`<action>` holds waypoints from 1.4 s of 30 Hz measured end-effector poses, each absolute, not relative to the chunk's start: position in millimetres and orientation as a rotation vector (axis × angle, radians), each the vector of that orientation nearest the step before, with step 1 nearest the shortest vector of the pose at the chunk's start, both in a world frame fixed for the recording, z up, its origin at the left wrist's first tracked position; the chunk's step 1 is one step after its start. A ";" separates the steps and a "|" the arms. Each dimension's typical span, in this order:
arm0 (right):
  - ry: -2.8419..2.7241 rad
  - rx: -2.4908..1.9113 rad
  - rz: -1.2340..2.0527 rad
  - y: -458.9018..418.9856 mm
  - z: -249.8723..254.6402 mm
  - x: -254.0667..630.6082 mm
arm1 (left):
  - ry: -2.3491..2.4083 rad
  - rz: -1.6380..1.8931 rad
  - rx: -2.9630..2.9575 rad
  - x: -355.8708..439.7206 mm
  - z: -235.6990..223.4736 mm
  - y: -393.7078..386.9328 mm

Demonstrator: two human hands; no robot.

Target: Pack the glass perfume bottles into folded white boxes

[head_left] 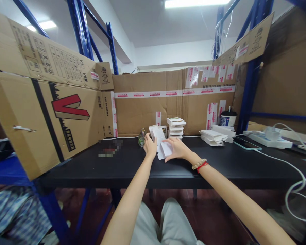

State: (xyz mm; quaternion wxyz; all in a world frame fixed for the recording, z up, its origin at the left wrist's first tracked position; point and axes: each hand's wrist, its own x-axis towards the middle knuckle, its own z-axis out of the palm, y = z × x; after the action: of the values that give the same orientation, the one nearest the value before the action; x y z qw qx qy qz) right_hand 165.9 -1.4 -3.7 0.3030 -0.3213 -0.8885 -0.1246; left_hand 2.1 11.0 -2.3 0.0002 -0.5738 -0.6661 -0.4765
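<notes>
Clamping white box [166, 149] in right hand [179, 149]. Left hand [150, 146] at its left side; can't tell left grip state.

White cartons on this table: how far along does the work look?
Probably done: the white box stack beyond the hands, standing in neat layers. In hand: a white carton with panels spread, held by the right hand, the left hand at its other side. Possibly left: the flatter white cartons piled on the right; their exact number is unclear.
</notes>
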 end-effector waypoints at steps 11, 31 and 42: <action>-2.056 -0.778 -0.323 -9.7 5.7 166.8 | -2.168 -1.392 -1.853 0.2 -2.7 14.6; -1.891 -0.933 -0.103 -8.9 1.7 167.9 | -1.829 -1.644 -2.030 5.9 -8.1 22.1; -1.979 -0.892 0.046 -2.5 -6.0 168.8 | -1.396 -1.522 -2.131 7.6 -8.4 19.1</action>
State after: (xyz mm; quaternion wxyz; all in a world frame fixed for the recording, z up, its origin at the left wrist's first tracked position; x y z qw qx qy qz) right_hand 168.8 -2.5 -6.0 0.4665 -0.3635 -0.8062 0.0189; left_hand 7.6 19.1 -8.4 0.0866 -0.7153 -0.4687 -0.5110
